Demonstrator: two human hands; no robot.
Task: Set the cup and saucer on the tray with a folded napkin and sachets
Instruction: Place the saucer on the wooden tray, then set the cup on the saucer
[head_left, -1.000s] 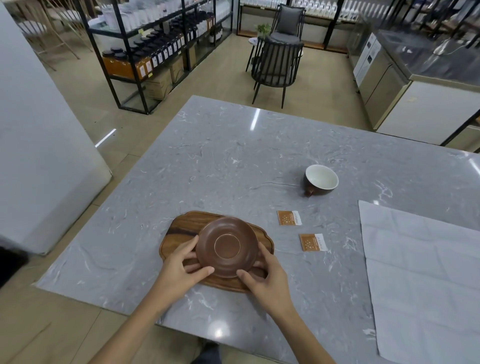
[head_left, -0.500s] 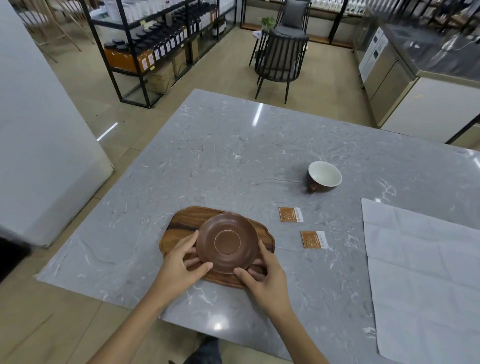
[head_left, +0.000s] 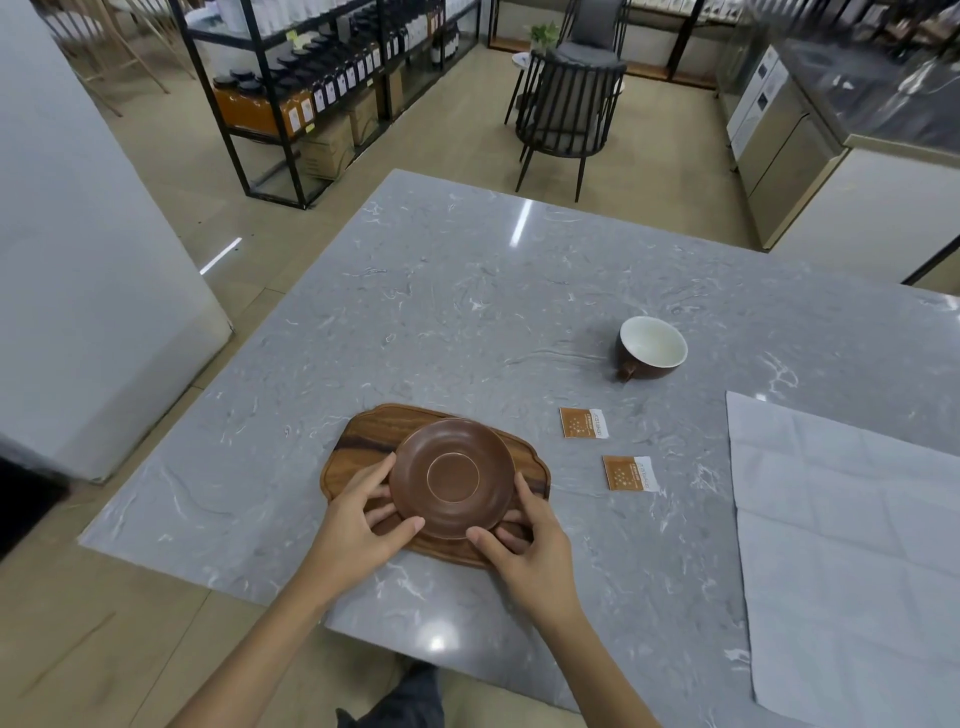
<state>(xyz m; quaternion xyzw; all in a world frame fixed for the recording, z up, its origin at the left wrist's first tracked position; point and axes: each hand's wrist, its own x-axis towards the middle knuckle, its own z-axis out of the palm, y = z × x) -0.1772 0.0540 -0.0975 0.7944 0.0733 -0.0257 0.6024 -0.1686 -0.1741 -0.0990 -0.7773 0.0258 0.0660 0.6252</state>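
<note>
Saucer (head_left: 453, 479) first: brown, round, with a pale ring at its centre, it sits over the near-right part of a wooden tray (head_left: 374, 434) on the grey marble table (head_left: 441, 291). Whether it rests fully on the wood or is held just above it, I cannot tell. Both hands are on it. The left hand (head_left: 358, 525) grips the near-left rim, thumb on top at the front edge and fingers tucked beneath. The right hand (head_left: 530, 545) grips the near-right rim the same way, thumb on the front edge, fingers curled under the side. Right of the tray, apart from it, lie two orange-and-white sachets (head_left: 583, 423), one nearer than the other, neither touching. Farther back and to the right stands the cup (head_left: 652, 348), dark brown outside and white inside, its handle pointing toward the near left. A pale grey napkin (head_left: 841, 545) lies spread flat, creased, at the table's right side. Beyond the table stand a black slatted chair (head_left: 566, 104) and black shelving (head_left: 322, 78) stocked with jars.
</note>
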